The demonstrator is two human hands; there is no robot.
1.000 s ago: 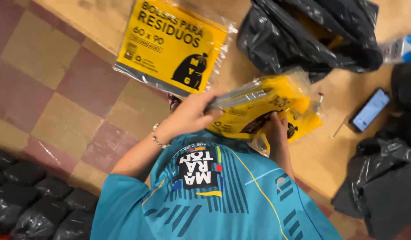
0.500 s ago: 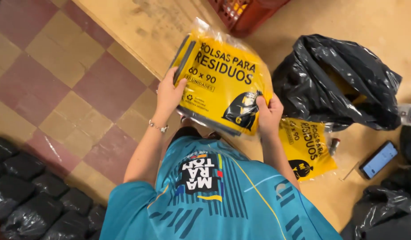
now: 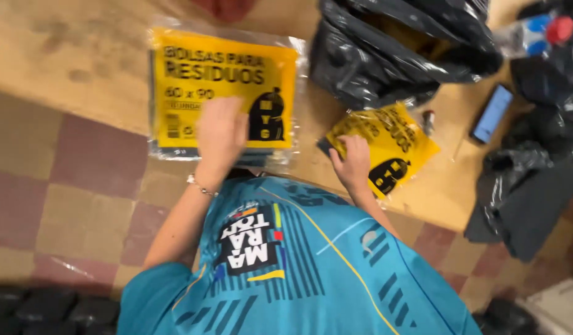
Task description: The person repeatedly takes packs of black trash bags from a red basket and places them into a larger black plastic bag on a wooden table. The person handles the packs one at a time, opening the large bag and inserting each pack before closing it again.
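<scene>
**A:** What was biggest in view, and where did the hands sit on it?

**B:** The wooden table [image 3: 82, 74] filled the top of the picture, and a person in a teal shirt [image 3: 299, 273] leaned over it from six o'clock. On it lay the large yellow packet [image 3: 193, 80] of folded bags, flat, in clear wrap, at about eleven o'clock from the person. The left hand [image 3: 221, 136] rested on that packet's lower right part, palm down, fingers loosely spread, pressing rather than gripping. It was blurred, so I could not tell how each finger lay.

**A:** And the other hand?

**B:** The right hand [image 3: 351, 161] was at one o'clock, fingers curled down on the near edge of the smaller yellow packet [image 3: 398, 149]. Whether it pinched the wrap or only pressed on it, I could not tell. That packet lay tilted and crumpled, and looked flatter than the large one.

**A:** How did the packets stand to each other?

**B:** Near each other but apart, with bare wood between them. Both were yellow with black print and a small black figure.

**A:** What else was about?

**B:** A bulging black bag [image 3: 392, 49] at twelve to one o'clock, just above the smaller packet. A limp black bag [image 3: 522, 192] at three o'clock hung over the table edge. A phone [image 3: 492, 113] lay at two o'clock, and a bracelet [image 3: 203, 186] circled the left wrist.
</scene>
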